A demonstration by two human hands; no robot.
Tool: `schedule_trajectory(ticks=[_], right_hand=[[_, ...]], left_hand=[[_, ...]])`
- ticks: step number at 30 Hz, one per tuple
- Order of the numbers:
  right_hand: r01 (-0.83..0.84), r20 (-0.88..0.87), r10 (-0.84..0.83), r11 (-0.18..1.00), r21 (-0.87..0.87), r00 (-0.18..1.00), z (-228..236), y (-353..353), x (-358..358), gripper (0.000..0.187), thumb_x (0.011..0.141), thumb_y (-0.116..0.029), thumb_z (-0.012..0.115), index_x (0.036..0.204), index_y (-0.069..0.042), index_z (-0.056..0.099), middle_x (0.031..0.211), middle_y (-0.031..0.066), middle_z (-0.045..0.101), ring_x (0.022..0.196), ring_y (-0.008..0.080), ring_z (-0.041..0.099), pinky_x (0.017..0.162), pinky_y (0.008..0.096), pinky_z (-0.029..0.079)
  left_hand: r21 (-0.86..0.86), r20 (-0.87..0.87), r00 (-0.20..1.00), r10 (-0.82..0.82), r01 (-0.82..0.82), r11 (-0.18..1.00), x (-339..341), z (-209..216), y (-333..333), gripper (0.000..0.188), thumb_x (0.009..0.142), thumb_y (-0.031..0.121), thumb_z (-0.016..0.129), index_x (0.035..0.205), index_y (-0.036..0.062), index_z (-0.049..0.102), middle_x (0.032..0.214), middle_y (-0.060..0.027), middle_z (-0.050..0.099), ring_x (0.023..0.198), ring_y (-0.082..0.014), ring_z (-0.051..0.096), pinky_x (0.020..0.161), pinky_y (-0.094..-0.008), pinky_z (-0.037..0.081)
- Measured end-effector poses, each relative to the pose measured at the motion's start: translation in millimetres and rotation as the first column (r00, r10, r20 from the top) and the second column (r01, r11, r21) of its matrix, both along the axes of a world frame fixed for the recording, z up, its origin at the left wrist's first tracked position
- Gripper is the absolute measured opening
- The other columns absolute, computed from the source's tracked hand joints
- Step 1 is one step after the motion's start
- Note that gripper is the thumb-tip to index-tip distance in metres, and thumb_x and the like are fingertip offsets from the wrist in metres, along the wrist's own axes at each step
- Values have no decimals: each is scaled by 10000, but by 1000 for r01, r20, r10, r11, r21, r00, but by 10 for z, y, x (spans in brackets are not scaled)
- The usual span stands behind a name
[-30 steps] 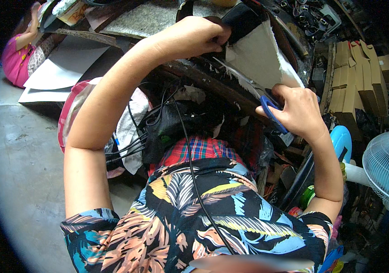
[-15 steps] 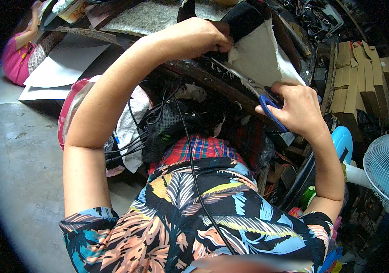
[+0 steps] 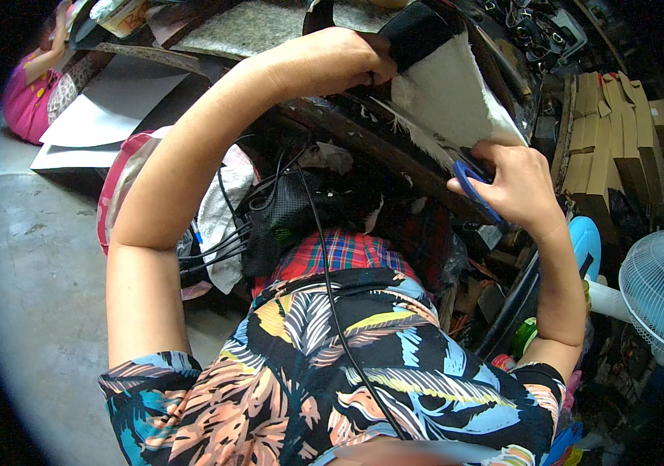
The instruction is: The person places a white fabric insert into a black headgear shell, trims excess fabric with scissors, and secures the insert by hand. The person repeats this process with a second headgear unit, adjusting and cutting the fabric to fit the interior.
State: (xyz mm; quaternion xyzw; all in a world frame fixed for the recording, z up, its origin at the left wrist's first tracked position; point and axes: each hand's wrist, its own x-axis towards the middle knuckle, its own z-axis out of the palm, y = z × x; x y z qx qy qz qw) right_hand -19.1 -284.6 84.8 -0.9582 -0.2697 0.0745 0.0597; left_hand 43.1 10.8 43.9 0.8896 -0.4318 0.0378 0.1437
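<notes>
A piece of sheet material (image 3: 448, 97), pale with a frayed white edge and black at its far end, lies at the edge of the bench in front of me. My left hand (image 3: 355, 62) has its fingers curled closed at the material's left, black side; the fingertips are partly hidden. At the near right corner, my right hand (image 3: 520, 180) grips a pair of scissors by their blue handles (image 3: 476, 190). Their blades are mostly hidden by my fingers and the pale material, so I cannot tell how far apart they are.
A speckled stone slab (image 3: 239, 29) lies on the bench. Folded cardboard (image 3: 611, 144) and a white fan (image 3: 653, 291) stand at the right. At the left are white sheets (image 3: 103, 116), a pink-edged bag (image 3: 118, 182) and another person in pink (image 3: 31, 105). Black cables (image 3: 270, 186) hang below the bench.
My right hand and the scissors have moved slightly right and toward me. The material's near frayed edge has shifted with them. My left hand has barely moved.
</notes>
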Motion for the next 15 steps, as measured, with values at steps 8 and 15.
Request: schedule_trajectory(ticks=[8,15], right_hand=[[-140,165,143,990,-29,976,-77,101,-97,533,730,-506,789,838,7,691,759,225,656,789,400,667,696,454,521],[-88,-3,88,996,-34,996,-47,89,-18,561,740,-525,774,795,20,653,732,223,636,754,405,652,670,457,510]], left_hand=[[-156,-130,991,28,-48,987,91,-147,59,124,861,106,635,962,33,622,917,-159,639,875,-363,644,776,-418,513],[-152,-165,986,37,-62,986,112,-183,84,131,858,95,636,970,29,617,928,-155,637,882,-354,642,788,-404,510]])
